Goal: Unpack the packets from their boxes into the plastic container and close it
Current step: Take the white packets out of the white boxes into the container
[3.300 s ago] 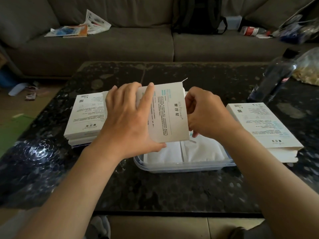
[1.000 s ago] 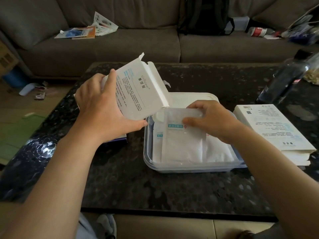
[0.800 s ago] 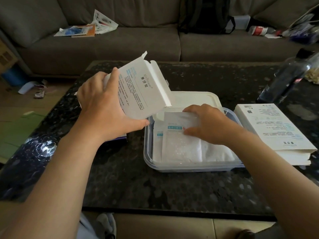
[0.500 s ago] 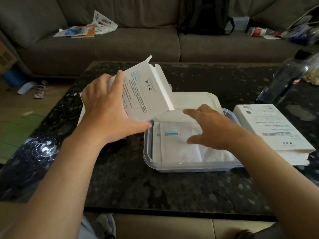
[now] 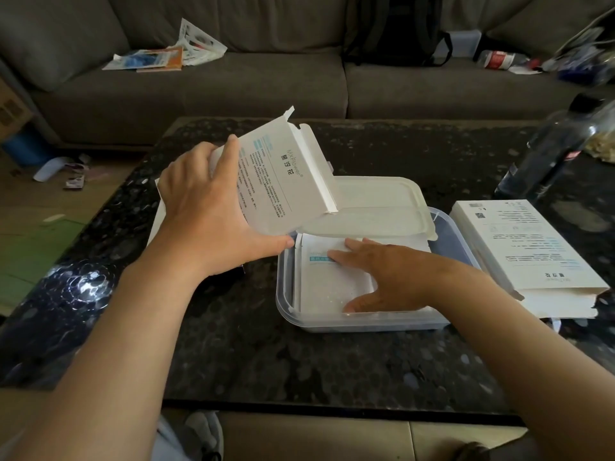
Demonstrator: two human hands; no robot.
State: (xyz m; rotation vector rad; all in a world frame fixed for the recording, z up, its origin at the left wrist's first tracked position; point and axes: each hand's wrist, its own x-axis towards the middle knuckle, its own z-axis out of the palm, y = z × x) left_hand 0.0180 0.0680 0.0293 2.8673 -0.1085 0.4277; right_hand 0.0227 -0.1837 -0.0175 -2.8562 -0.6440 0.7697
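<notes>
We see a grey sofa [image 5: 233, 78] along the far side, a dark backpack [image 5: 396, 28] leaning on its back cushions. In front of it lies the dark speckled worktop [image 5: 299, 361]. Its near edge runs straight across below both forearms, and a broad band of bare stone lies between that edge and the plastic container [image 5: 366, 322].

The container sits right of centre, its long near wall parallel to the worktop edge. Just beside its right wall, with only a narrow gap, lies a stack of boxes [image 5: 525, 254], printed faces up. A dark bottle [image 5: 552, 154] stands beyond the stack, near the far right corner. The lid [image 5: 376, 207] lies across the far end of the container and leaves the near part uncovered.

The left hand [image 5: 206, 224] holds an open box [image 5: 279, 181] tilted above the container's left rim. Its grip is clamped on the box, thumb under the lower edge and fingers over the top, and the end flaps stand open toward the lid. The right hand [image 5: 392, 274] is inside the container. Its grip is apart, with fingers straight and flat on the top of the white packets [image 5: 332, 287], which lie against the left and near walls.
</notes>
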